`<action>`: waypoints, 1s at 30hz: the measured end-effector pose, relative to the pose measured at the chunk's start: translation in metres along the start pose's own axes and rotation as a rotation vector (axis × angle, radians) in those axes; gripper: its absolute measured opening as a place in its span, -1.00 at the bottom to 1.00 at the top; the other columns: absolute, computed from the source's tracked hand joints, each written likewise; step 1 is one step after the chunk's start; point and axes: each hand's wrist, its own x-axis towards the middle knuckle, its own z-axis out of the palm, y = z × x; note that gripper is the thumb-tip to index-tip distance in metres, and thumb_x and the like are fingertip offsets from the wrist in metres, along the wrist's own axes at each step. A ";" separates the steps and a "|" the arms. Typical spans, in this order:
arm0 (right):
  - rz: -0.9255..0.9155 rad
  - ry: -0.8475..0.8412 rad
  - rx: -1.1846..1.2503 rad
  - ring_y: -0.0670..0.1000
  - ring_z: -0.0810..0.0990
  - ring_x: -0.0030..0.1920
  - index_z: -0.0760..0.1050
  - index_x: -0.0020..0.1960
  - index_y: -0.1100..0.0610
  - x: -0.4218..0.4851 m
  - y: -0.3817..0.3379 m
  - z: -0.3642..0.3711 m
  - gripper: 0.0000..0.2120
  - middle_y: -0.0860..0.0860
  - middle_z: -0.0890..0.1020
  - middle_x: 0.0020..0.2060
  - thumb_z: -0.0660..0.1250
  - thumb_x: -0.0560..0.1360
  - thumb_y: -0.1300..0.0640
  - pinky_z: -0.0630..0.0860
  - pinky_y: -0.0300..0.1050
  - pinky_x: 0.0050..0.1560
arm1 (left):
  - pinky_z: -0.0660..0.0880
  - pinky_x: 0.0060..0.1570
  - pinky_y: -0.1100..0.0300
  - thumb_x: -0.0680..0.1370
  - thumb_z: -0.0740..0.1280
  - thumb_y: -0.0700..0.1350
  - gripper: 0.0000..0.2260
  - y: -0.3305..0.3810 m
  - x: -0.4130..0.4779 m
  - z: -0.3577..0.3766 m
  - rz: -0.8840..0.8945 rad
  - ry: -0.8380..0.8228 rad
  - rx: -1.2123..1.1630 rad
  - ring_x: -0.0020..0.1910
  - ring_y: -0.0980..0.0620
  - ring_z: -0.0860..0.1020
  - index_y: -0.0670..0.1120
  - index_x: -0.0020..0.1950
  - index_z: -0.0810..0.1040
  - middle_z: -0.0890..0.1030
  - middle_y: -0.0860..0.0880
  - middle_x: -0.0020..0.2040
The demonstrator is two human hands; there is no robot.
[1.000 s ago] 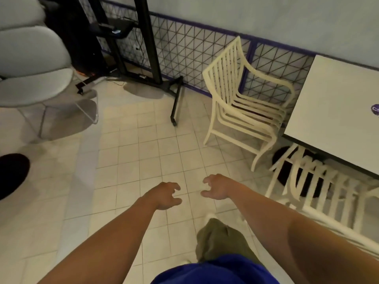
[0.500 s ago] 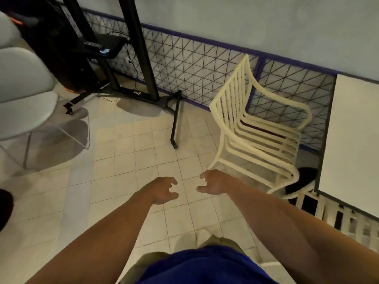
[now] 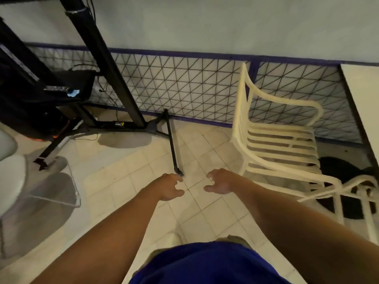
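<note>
Both my arms reach forward over the tiled floor (image 3: 123, 181). My left hand (image 3: 168, 187) and my right hand (image 3: 220, 182) hang side by side with loosely curled fingers and hold nothing. A cream slatted plastic chair (image 3: 276, 140) stands to the right of my right hand, its seat facing right toward a white table (image 3: 363, 95). Neither hand touches the chair.
A black stand (image 3: 114, 78) with long floor legs (image 3: 173, 144) stands ahead at the left, against a wire-mesh panel (image 3: 184, 85) along the wall. A white shell chair (image 3: 12, 175) is at the far left. A second cream chair (image 3: 361, 193) sits at the right under the table edge.
The view has swung right and closer to the wall: the cream chair, mesh panel and black stand now look nearer. My hands keep the same loose pose in front of me.
</note>
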 end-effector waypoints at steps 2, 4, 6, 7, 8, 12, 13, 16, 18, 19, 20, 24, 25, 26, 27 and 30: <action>0.043 0.039 0.046 0.11 0.37 0.42 0.20 0.55 0.09 0.016 -0.016 -0.019 -0.29 0.07 0.35 0.47 0.23 0.54 -0.27 0.34 0.00 0.38 | 0.38 0.25 0.21 0.56 0.38 0.11 -0.45 -0.011 0.014 -0.038 0.041 -0.037 0.080 0.32 -0.03 0.47 0.01 0.52 0.34 0.42 -0.06 0.44; 0.070 0.073 0.110 0.11 0.33 0.45 0.17 0.56 0.10 0.030 -0.026 -0.039 -0.30 0.06 0.33 0.50 0.23 0.57 -0.24 0.30 -0.02 0.41 | 0.36 0.15 0.27 0.58 0.38 0.05 -0.51 -0.015 0.031 -0.077 0.093 -0.036 0.136 0.30 -0.03 0.47 0.00 0.48 0.38 0.44 -0.06 0.41; 0.098 0.115 0.149 0.10 0.30 0.47 0.17 0.57 0.09 0.039 -0.030 -0.061 -0.32 0.05 0.33 0.50 0.23 0.58 -0.22 0.26 0.00 0.43 | 0.36 0.09 0.30 0.57 0.39 0.03 -0.54 -0.009 0.053 -0.111 0.141 -0.036 0.188 0.28 -0.03 0.48 -0.02 0.45 0.42 0.48 -0.06 0.36; 0.117 0.144 0.165 0.10 0.30 0.47 0.18 0.56 0.08 0.044 -0.028 -0.071 -0.33 0.04 0.34 0.49 0.24 0.57 -0.21 0.26 0.01 0.43 | 0.38 0.11 0.28 0.56 0.40 0.05 -0.51 -0.003 0.066 -0.126 0.159 -0.038 0.211 0.28 -0.03 0.48 -0.02 0.46 0.42 0.48 -0.05 0.36; 0.134 0.181 0.180 0.10 0.30 0.47 0.19 0.56 0.08 0.051 -0.024 -0.083 -0.34 0.04 0.35 0.48 0.24 0.58 -0.20 0.26 0.01 0.43 | 0.41 0.17 0.24 0.54 0.40 0.08 -0.49 0.004 0.081 -0.140 0.186 -0.045 0.238 0.28 -0.03 0.49 -0.01 0.46 0.41 0.48 -0.03 0.37; 0.206 0.268 0.242 0.11 0.34 0.43 0.23 0.54 0.07 0.082 -0.004 -0.126 -0.34 0.06 0.42 0.43 0.26 0.55 -0.22 0.32 0.04 0.39 | 0.42 0.21 0.16 0.55 0.39 0.06 -0.50 0.047 0.141 -0.185 0.262 -0.049 0.336 0.28 -0.04 0.48 0.00 0.46 0.40 0.49 -0.03 0.36; 0.219 0.300 0.266 0.12 0.37 0.41 0.24 0.53 0.06 0.091 0.004 -0.135 -0.34 0.07 0.44 0.41 0.27 0.54 -0.23 0.36 0.06 0.38 | 0.42 0.21 0.14 0.56 0.39 0.06 -0.51 0.058 0.155 -0.194 0.280 -0.040 0.343 0.27 -0.05 0.49 0.01 0.46 0.40 0.49 -0.03 0.36; 0.251 0.441 0.338 0.12 0.41 0.39 0.28 0.51 0.07 0.109 0.027 -0.163 -0.36 0.07 0.45 0.40 0.30 0.54 -0.19 0.39 0.05 0.36 | 0.44 0.27 0.06 0.55 0.40 0.07 -0.50 0.091 0.190 -0.220 0.316 -0.049 0.415 0.28 -0.03 0.49 0.04 0.46 0.39 0.50 -0.01 0.37; 0.281 0.551 0.342 0.11 0.39 0.40 0.29 0.50 0.08 0.112 0.042 -0.180 -0.39 0.07 0.43 0.41 0.32 0.54 -0.14 0.38 0.06 0.38 | 0.44 0.28 0.04 0.54 0.40 0.07 -0.49 0.114 0.213 -0.238 0.330 -0.064 0.482 0.29 -0.02 0.49 0.06 0.46 0.38 0.49 -0.01 0.39; 0.302 0.592 0.325 0.12 0.37 0.41 0.28 0.51 0.09 0.111 0.051 -0.190 -0.39 0.07 0.41 0.43 0.32 0.55 -0.13 0.37 0.06 0.39 | 0.43 0.28 0.03 0.55 0.40 0.07 -0.49 0.130 0.223 -0.249 0.344 -0.054 0.514 0.30 -0.03 0.48 0.06 0.47 0.38 0.48 -0.01 0.40; 0.321 0.621 0.339 0.12 0.36 0.42 0.26 0.51 0.09 0.111 0.061 -0.197 -0.38 0.08 0.40 0.44 0.32 0.55 -0.12 0.37 0.07 0.39 | 0.42 0.28 0.03 0.55 0.40 0.06 -0.48 0.146 0.234 -0.258 0.362 -0.043 0.527 0.31 -0.04 0.47 0.06 0.48 0.37 0.47 -0.01 0.41; 0.434 0.682 0.487 0.11 0.45 0.31 0.29 0.48 0.08 0.113 0.096 -0.201 -0.39 0.07 0.46 0.36 0.34 0.52 -0.14 0.46 0.07 0.28 | 0.45 0.27 -0.01 0.53 0.41 0.04 -0.44 0.200 0.264 -0.272 0.462 -0.005 0.594 0.32 -0.07 0.46 0.07 0.50 0.34 0.44 -0.02 0.43; 0.468 0.682 0.516 0.10 0.48 0.26 0.32 0.46 0.06 0.114 0.102 -0.199 -0.40 0.06 0.49 0.32 0.35 0.51 -0.14 0.49 0.06 0.24 | 0.45 0.26 -0.02 0.53 0.42 0.03 -0.43 0.214 0.271 -0.274 0.499 -0.006 0.642 0.31 -0.07 0.46 0.06 0.51 0.33 0.43 -0.02 0.43; 0.494 0.675 0.563 0.09 0.49 0.23 0.32 0.46 0.05 0.116 0.108 -0.196 -0.41 0.05 0.51 0.29 0.35 0.51 -0.14 0.50 0.06 0.22 | 0.46 0.25 -0.02 0.53 0.41 0.01 -0.42 0.225 0.279 -0.275 0.537 -0.012 0.687 0.31 -0.07 0.46 0.04 0.52 0.31 0.42 -0.02 0.43; 0.511 0.664 0.609 0.10 0.50 0.22 0.31 0.46 0.05 0.118 0.114 -0.193 -0.40 0.06 0.51 0.29 0.36 0.51 -0.14 0.50 0.07 0.21 | 0.45 0.26 -0.03 0.53 0.42 0.00 -0.40 0.235 0.288 -0.277 0.574 -0.012 0.726 0.33 -0.07 0.44 0.03 0.53 0.29 0.39 -0.03 0.45; 0.552 0.595 0.723 0.15 0.47 0.29 0.23 0.51 0.11 0.126 0.126 -0.186 -0.33 0.12 0.47 0.36 0.34 0.53 -0.15 0.46 0.08 0.28 | 0.34 0.39 -0.05 0.50 0.45 -0.02 -0.33 0.263 0.316 -0.279 0.684 -0.011 0.874 0.45 -0.08 0.33 0.02 0.55 0.25 0.31 -0.01 0.52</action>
